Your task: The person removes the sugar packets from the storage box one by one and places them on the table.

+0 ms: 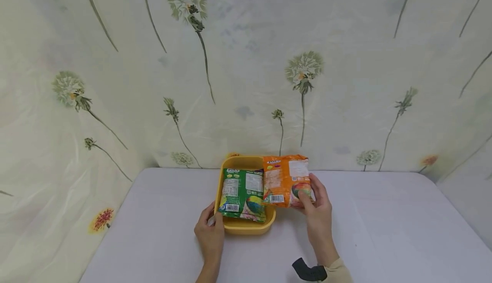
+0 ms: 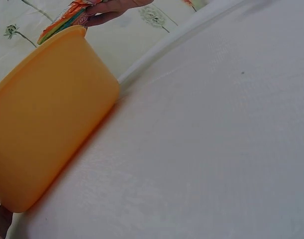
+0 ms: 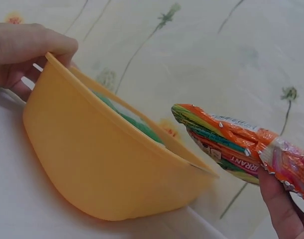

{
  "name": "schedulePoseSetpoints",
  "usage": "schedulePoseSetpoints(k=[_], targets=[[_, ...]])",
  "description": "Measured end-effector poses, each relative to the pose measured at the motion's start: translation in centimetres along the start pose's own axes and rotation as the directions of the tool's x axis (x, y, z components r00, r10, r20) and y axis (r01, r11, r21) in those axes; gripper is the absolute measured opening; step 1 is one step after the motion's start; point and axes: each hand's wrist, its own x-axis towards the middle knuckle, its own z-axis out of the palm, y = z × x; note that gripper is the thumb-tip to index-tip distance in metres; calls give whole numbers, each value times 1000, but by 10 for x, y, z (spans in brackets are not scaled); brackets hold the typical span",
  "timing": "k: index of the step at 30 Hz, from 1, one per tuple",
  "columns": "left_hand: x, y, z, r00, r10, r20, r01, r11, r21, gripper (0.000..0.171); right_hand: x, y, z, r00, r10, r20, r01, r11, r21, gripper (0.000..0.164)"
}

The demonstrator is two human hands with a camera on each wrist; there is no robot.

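Observation:
A yellow plastic basin (image 1: 250,230) stands on the table near its back edge. Inside it lies a green printed packet (image 1: 240,197), its back with barcode facing up. My left hand (image 1: 210,234) grips the basin's left rim, thumb at the near left side. In my right hand (image 1: 320,212) an orange printed packet (image 1: 282,180) is pinched along its right side, held up over the basin's right rim. The right wrist view shows the orange packet (image 3: 226,144) edge-on, apart from the basin (image 3: 107,159), with the thumb and fingers on its end.
A white cloth covers the table (image 1: 384,223). Behind it hangs a pale curtain (image 1: 246,61) printed with dandelions, touching the table's back edge. A black strap (image 1: 309,271) is on the right wrist.

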Motion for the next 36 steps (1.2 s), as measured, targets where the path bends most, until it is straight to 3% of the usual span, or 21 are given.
schedulePoseSetpoints(k=[20,31,36], targets=[[3,-1,-4,1000,0,-8,-1,999,-49,34,8,-1,-13,998,29,-55,-31,999,-41,56],[5,-1,-4,999,-37,17,38,997,-63,31,11,5,-18,993,65,-94,-70,997,-42,55],[3,11,-7,999,-41,33,43,997,-66,32,12,12,-20,991,90,-100,-94,995,-36,54]])
